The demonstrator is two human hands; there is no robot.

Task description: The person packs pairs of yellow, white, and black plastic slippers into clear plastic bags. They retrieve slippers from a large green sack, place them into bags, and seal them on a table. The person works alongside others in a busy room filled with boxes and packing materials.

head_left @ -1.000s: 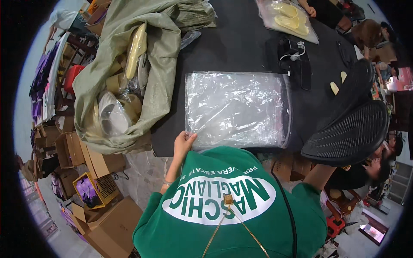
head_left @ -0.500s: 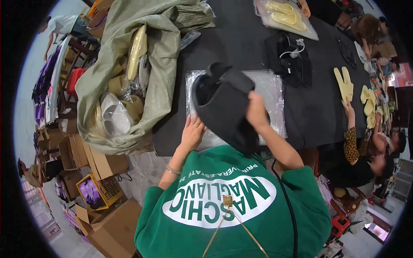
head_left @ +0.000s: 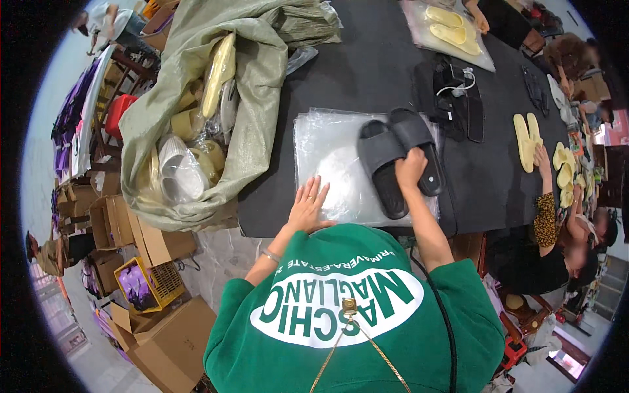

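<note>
On one flat black surface [head_left: 357, 72], two smooth dark slippers [head_left: 381, 148] are being gripped by the right hand [head_left: 411, 168] over shiny bags [head_left: 321, 147] being touched by the open left hand [head_left: 308, 207]. This pair is being left bare; pale slippers [head_left: 173, 157] in the wrinkly green sack [head_left: 259, 98] are being covered by clear plastic [head_left: 190, 180].

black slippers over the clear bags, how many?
2: left slipper and right slipper, side by side over the clear bags. The right hand grips them between the two, covering part of their inner edges; no third shows there.
</note>
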